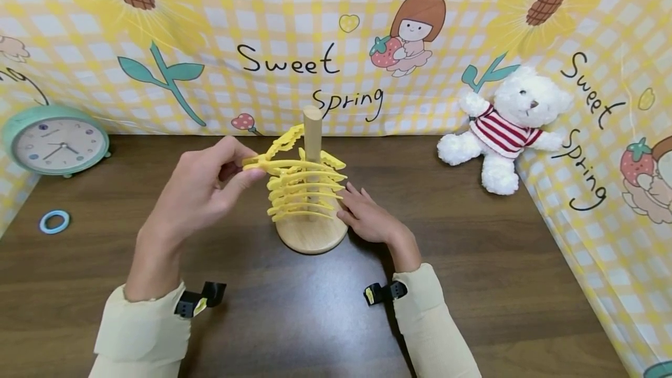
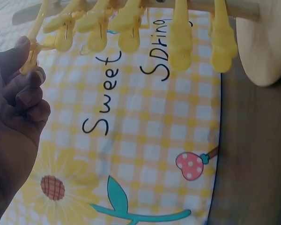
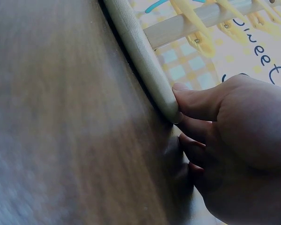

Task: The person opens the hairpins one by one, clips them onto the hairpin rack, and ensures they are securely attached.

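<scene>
In the head view, my left hand (image 1: 207,191) pinches the handle end of a yellow hair clip (image 1: 286,140) between thumb and fingertips. That clip's two long arms stand apart around the wooden post (image 1: 312,133). Below it, several like yellow hair clips (image 1: 304,194) are stacked along the post, their handles pointing left. The post rises from the round base of a wooden stand (image 1: 310,238). My right hand (image 1: 370,214) holds the right edge of that base. In the right wrist view, its thumb (image 3: 199,103) lies against the rim, with the fingers lower beside the edge.
A teal alarm clock (image 1: 60,140) stands at the back left, with a light-blue ring (image 1: 54,221) in front of it. A white teddy bear (image 1: 509,127) in a striped shirt sits at the back right. Patterned cloth (image 1: 294,10) forms a wall behind the brown table (image 1: 294,319).
</scene>
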The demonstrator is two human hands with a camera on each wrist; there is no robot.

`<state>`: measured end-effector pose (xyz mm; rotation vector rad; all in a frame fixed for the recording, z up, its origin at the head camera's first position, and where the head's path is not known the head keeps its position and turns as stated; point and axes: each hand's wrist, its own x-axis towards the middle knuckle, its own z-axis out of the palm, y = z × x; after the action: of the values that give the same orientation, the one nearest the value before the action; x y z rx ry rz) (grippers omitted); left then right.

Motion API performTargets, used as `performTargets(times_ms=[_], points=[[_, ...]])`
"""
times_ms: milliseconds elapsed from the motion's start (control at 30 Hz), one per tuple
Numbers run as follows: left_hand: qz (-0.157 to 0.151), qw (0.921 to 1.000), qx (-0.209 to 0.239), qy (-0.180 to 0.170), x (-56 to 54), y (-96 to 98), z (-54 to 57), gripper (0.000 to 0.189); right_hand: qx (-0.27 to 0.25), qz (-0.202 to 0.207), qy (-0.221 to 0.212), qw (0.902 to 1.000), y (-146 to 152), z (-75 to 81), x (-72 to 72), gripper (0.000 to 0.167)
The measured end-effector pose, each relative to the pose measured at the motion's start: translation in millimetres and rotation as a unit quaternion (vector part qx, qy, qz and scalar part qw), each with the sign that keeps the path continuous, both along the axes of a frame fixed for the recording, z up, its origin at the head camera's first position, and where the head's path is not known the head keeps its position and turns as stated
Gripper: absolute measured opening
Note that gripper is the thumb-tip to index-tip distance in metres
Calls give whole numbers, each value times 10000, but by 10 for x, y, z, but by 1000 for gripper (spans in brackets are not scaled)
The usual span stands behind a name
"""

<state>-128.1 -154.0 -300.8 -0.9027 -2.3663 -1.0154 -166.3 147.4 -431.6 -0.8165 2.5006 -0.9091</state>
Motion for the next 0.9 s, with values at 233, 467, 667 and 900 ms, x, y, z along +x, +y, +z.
performTargets(times_ms=[233, 467, 667, 900], points=[[-286, 9996, -44, 0, -85, 137, 37, 17, 52, 1, -28, 10000, 5, 12, 4, 52], [-347, 9992, -189, -2, -122, 193, 24, 16, 70, 8, -13, 10000, 1, 15, 2, 51], [-429, 9989, -134, -158, -121, 198, 29, 13, 49, -13, -29, 10000, -2, 17, -5, 51], [-407, 9991, 53, -44, -129, 190, -13, 11, -2, 1, 23, 10000, -3, 8, 1, 51]])
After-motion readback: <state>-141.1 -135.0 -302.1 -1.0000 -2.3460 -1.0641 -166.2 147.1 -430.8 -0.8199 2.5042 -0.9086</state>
